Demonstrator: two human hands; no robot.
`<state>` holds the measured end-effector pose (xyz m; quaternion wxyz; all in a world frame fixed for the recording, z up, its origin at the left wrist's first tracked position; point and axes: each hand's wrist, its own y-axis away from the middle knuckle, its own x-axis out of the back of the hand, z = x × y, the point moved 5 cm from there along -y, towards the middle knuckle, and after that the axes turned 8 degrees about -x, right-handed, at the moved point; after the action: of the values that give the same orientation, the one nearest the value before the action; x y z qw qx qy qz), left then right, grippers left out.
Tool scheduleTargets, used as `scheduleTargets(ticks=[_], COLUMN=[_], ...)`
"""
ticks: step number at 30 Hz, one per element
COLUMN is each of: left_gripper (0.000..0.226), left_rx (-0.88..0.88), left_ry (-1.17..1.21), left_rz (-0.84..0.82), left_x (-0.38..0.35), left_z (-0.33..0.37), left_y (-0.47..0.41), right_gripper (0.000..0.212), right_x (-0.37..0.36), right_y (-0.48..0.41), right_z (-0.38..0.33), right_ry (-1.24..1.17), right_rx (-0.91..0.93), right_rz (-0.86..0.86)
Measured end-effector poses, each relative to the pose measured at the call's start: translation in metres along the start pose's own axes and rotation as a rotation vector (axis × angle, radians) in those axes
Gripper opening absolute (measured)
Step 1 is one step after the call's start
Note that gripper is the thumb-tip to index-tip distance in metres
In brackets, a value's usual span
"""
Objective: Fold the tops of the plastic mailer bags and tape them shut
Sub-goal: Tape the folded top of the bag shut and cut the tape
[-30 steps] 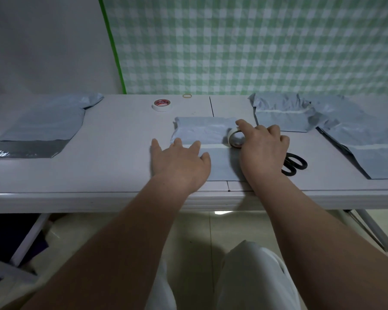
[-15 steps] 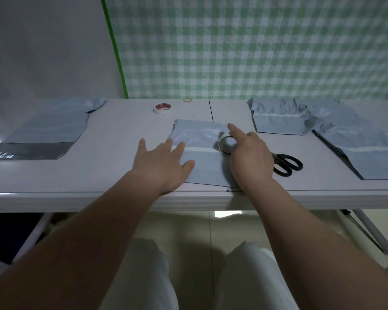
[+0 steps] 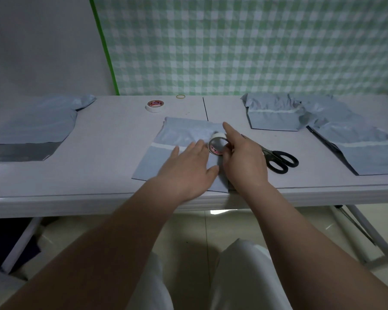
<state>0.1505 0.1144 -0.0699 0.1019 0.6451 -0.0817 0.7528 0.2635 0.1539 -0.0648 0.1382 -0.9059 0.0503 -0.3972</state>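
A grey mailer bag [image 3: 179,139] lies flat at the table's front middle, its top folded down, with a pale tape strip [image 3: 164,146] running across the fold. My right hand [image 3: 242,159] grips a small tape roll [image 3: 217,144] standing on edge over the bag's right side, index finger stretched out past it. My left hand [image 3: 188,171] lies flat on the bag with straight fingers reaching toward the roll.
Black scissors [image 3: 278,158] lie just right of my right hand. A second tape roll [image 3: 155,105] and a rubber band [image 3: 180,96] sit near the back. Folded mailers [image 3: 273,115] [image 3: 363,148] lie at the right, an unfolded one [image 3: 31,128] at the left.
My left hand slid right across the bag, close to the roll. My right hand tilted the tape roll up on edge, so its opening now shows.
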Motion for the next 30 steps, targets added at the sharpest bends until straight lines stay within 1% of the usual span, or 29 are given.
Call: scheduleTargets(ticks=[3, 6, 11, 15, 22, 27, 30], left_gripper=[0.065, 0.067, 0.067, 0.065, 0.065, 0.064, 0.062], left_rx=[0.011, 0.031, 0.033, 0.040, 0.045, 0.045, 0.042], left_ry=[0.016, 0.011, 0.011, 0.009, 0.006, 0.006, -0.012], left_rz=[-0.015, -0.013, -0.016, -0.026, -0.054, -0.062, -0.075], left_x=[-0.006, -0.009, -0.010, -0.008, -0.008, -0.008, -0.008], left_z=[-0.003, -0.004, -0.004, -0.003, -0.003, -0.003, -0.004], left_y=[0.002, 0.002, 0.002, 0.003, 0.003, 0.003, 0.003], right_gripper=[0.041, 0.025, 0.017, 0.015, 0.023, 0.025, 0.027], right_x=[0.004, 0.008, 0.014, 0.018, 0.028, 0.035, 0.038], right_y=[-0.001, -0.003, -0.007, -0.009, -0.017, -0.017, -0.015], right_z=[0.003, 0.006, 0.005, 0.008, 0.017, 0.015, 0.011], right_ry=[-0.129, -0.214, -0.264, -0.192, -0.087, 0.026, 0.144], right_rx=[-0.045, -0.044, -0.010, 0.015, 0.020, 0.034, 0.050], right_rz=[-0.026, -0.053, -0.086, -0.066, -0.075, -0.061, -0.051])
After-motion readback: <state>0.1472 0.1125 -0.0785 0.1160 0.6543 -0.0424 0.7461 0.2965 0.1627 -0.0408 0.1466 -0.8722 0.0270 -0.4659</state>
